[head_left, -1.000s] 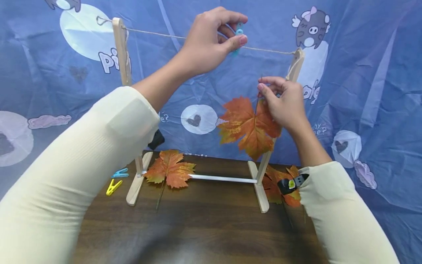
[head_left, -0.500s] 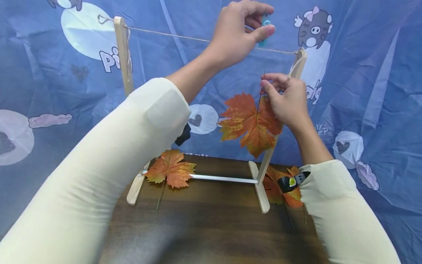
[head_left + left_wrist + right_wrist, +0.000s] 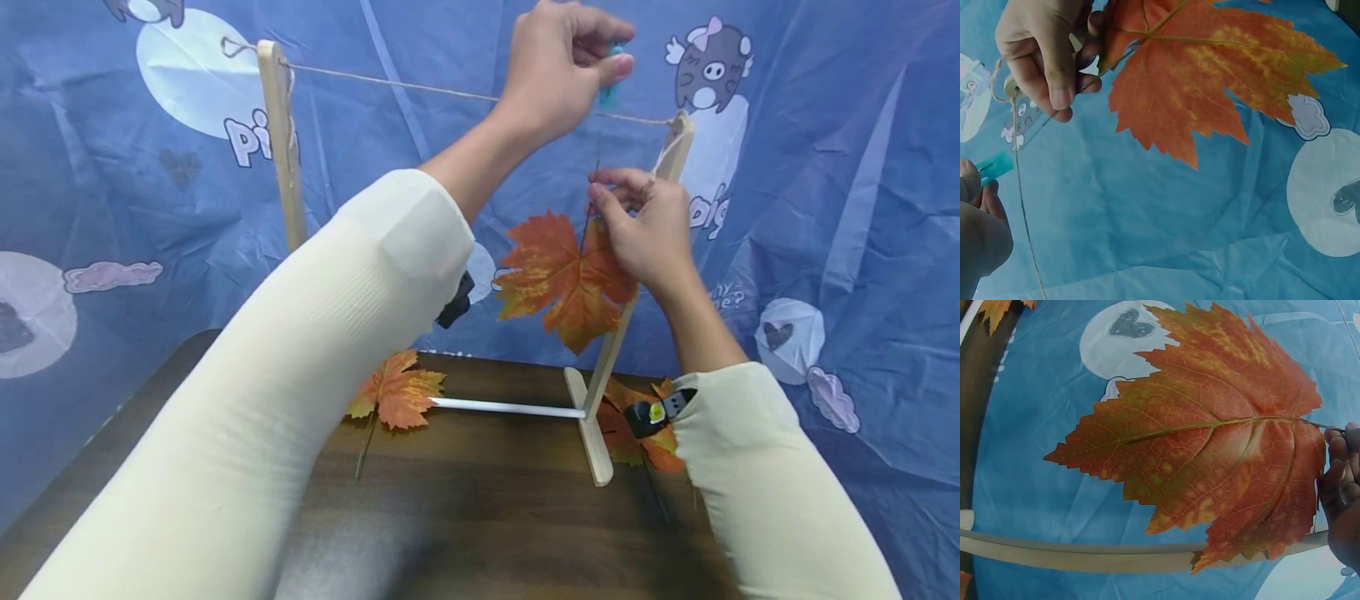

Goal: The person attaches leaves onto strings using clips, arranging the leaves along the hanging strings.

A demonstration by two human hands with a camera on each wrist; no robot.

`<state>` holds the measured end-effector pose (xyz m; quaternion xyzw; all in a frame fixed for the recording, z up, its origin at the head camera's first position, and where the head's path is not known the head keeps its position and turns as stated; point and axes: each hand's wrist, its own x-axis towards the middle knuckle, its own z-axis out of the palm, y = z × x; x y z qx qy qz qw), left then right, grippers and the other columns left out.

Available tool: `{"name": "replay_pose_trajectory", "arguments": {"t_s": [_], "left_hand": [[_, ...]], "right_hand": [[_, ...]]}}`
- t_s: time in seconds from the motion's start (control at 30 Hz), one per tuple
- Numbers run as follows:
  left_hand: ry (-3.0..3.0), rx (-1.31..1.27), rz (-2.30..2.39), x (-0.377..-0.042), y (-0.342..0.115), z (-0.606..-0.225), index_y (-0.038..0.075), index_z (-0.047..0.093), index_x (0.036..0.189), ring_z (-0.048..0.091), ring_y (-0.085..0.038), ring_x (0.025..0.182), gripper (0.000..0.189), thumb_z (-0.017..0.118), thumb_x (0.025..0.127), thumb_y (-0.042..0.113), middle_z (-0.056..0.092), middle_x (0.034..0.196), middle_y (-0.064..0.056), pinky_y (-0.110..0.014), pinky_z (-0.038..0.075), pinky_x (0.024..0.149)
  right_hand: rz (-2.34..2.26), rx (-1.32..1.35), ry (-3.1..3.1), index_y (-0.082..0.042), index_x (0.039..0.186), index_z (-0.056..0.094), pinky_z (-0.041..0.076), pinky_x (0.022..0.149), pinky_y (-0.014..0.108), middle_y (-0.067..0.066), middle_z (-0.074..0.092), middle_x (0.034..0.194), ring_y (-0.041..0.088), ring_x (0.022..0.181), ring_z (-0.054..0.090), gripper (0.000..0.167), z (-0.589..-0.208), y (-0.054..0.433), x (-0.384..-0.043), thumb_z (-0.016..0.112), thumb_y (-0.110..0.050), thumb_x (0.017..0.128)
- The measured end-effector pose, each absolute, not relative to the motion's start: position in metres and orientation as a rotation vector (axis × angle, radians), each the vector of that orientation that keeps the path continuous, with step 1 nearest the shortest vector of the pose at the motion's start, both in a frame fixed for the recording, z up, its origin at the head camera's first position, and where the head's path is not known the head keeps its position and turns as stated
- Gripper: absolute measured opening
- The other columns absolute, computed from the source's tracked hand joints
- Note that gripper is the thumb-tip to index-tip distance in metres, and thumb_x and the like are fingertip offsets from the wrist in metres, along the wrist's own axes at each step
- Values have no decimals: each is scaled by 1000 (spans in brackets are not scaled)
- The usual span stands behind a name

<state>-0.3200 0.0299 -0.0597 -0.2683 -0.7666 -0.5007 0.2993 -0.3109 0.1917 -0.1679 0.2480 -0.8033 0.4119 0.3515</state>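
Observation:
My left hand [image 3: 558, 71] pinches a teal clothespin [image 3: 611, 87] close over the right part of a thin twine [image 3: 390, 82]. Lower down, my right hand [image 3: 648, 225] pinches the thin stem of an orange maple leaf [image 3: 570, 279]. The stem's end points up toward the twine, and the blade hangs below the fingers. In the left wrist view, the clothespin [image 3: 997, 167] lies just left of the twine [image 3: 1025, 215], near the stem tip. The right wrist view shows the leaf [image 3: 1222, 444] spread out, with the right hand [image 3: 1344, 487] at its stem.
The twine runs between a left wooden post [image 3: 281, 142] and a right wooden post [image 3: 615, 346], joined low by a white rod [image 3: 510, 407]. One leaf [image 3: 401, 390] lies at the rod's left; more leaves [image 3: 622, 425] lie beyond the right foot on the brown table [image 3: 480, 517].
My left hand has moved right along the twine with the teal clothespin. My right hand and its leaf have barely moved. Blue and yellow clothespins on the table are now hidden by the left sleeve.

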Motion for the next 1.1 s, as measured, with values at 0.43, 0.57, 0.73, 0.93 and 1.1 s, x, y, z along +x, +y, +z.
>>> {"name": "replay_pose_trajectory", "arguments": {"t_s": [0.43,0.57,0.73,0.93,1.1], "left_hand": [[-2121,-678,-1283,-327,28,-69,13,78,118,66,-8,91,26,75,94,23,76,104,-1,-15,51,80],[-2178,-682,-1246,-325,31,-70,14,77,120,65,-8,96,28,73,95,25,76,108,1,-15,50,83],[-2275,-671,-1194,-325,32,-68,15,77,120,66,-8,101,28,73,95,28,76,111,3,-14,49,87],[-2333,-654,-1183,-325,31,-67,18,77,122,66,-6,101,30,72,96,31,77,108,6,-15,49,87],[-2374,-645,-1206,-325,30,-68,19,77,122,64,-6,110,31,72,95,32,76,113,7,-16,49,89]], "right_hand": [[1129,610,-2099,2,108,76,45,54,19,-2,71,74,9,59,58,24,-168,188,-313,68,-19,100],[1160,597,-2087,3,110,75,49,56,19,0,71,76,11,60,60,24,-167,187,-312,68,-18,101],[1196,597,-2054,3,110,74,52,58,20,0,70,76,13,62,62,22,-164,185,-312,67,-16,100],[1300,570,-2005,8,109,74,53,59,17,-3,71,79,10,67,65,22,-162,183,-312,67,-11,100],[1288,504,-2002,7,108,74,53,61,18,-1,70,78,9,67,63,26,-158,181,-311,67,-17,101]]}}
